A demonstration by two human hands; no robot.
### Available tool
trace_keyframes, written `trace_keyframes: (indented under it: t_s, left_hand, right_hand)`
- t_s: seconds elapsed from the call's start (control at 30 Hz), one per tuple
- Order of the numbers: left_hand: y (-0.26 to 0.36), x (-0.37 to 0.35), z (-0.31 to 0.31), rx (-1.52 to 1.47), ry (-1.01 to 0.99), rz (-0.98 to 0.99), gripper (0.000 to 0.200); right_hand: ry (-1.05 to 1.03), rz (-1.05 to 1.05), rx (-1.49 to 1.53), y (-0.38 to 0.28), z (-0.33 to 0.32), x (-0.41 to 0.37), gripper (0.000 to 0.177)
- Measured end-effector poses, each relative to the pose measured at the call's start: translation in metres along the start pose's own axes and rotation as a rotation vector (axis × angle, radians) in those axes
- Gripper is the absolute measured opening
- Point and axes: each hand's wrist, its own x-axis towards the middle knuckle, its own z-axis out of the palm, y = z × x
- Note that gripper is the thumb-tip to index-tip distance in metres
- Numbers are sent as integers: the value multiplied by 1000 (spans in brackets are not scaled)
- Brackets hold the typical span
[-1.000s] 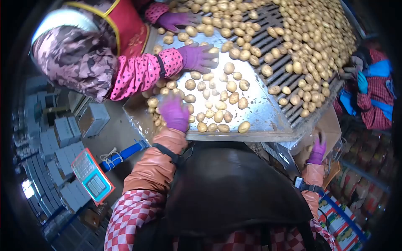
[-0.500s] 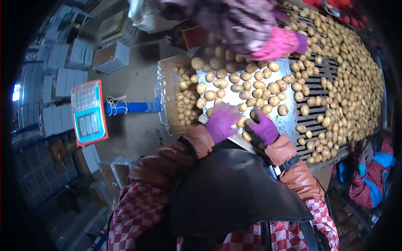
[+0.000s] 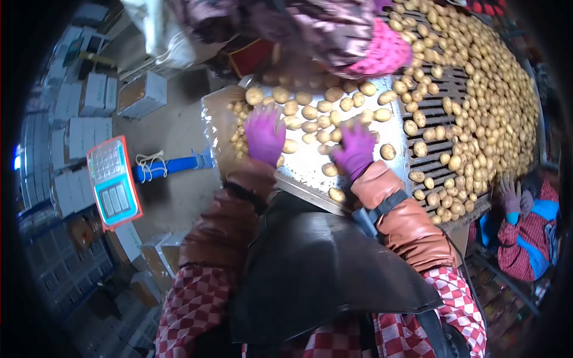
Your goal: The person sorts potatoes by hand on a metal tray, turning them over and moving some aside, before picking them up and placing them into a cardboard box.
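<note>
Purple gloves cover both of my hands, which are over a shiny metal tray (image 3: pixel 301 164) strewn with potatoes (image 3: pixel 309 112). My left hand (image 3: pixel 265 136) lies palm down with fingers spread at the tray's left end, beside the plastic-lined box (image 3: pixel 218 122) of potatoes. Nothing shows in its grip. My right hand (image 3: pixel 357 152) reaches over the middle right of the tray, its fingers apart and slightly blurred against several potatoes. One potato (image 3: pixel 336 194) rests by the tray's near edge, below my right hand.
A slatted rack (image 3: pixel 439 122) heaped with potatoes adjoins the tray on the right. Across from me leans a person in a pink sleeve (image 3: pixel 382 53); another person's gloved hand (image 3: pixel 511 194) is at the far right. A scale display (image 3: pixel 113 182) on a blue post stands left.
My left hand has moved left and away from me toward the box. My right hand has shifted slightly left and farther in. Potatoes on the tray have shifted; the view has moved.
</note>
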Motion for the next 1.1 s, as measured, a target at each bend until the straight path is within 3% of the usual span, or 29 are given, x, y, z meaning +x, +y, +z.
trace_keyframes:
  t_s: [0.03, 0.1, 0.17, 0.2, 0.3, 0.37, 0.53, 0.63, 0.67, 0.77, 0.83, 0.97, 1.1]
  left_hand:
    - [7, 21, 6, 17, 110, 46, 34]
    - [48, 79, -34, 219, -595, -150, 40]
    - [88, 120, -69, 457, -1291, -342, 47]
    - [94, 124, -63, 484, -1273, -329, 48]
    - [95, 117, -3, 367, -829, -128, 51]
    - [111, 86, 15, 300, -654, 44, 54]
    - [89, -13, 51, -12, -256, 375, 62]
    - [60, -37, 24, -136, -448, 505, 59]
    - [53, -40, 10, -9, -460, 581, 56]
    - [50, -8, -6, 435, -1002, 505, 47]
    - [29, -4, -38, -174, -364, 16, 40]
    - [-9, 1, 12, -1, -284, -289, 42]
    - [-4, 21, 9, 43, -389, -372, 48]
  right_hand:
    - [-18, -80, 111, -7, 4, -11, 62]
    - [-229, -279, 159, -11, -8, -25, 56]
    - [-131, -456, 385, 0, -7, -38, 43]
    - [-45, -394, 434, 5, -9, -48, 43]
    - [-169, -49, 841, 32, -22, -67, 46]
    - [-135, 190, 1038, 41, -56, -76, 41]
    - [49, 361, 1081, 91, -58, -114, 39]
    - [60, 485, 1253, 108, -48, -125, 45]
    - [22, 510, 1252, 111, -49, -124, 46]
    - [8, 517, 1229, 114, -49, -122, 46]
    - [8, 485, 1191, 112, -50, -121, 44]
    - [-25, 335, 1004, 102, -45, -124, 44]
    - [-97, 268, 1274, 81, -39, -122, 47]
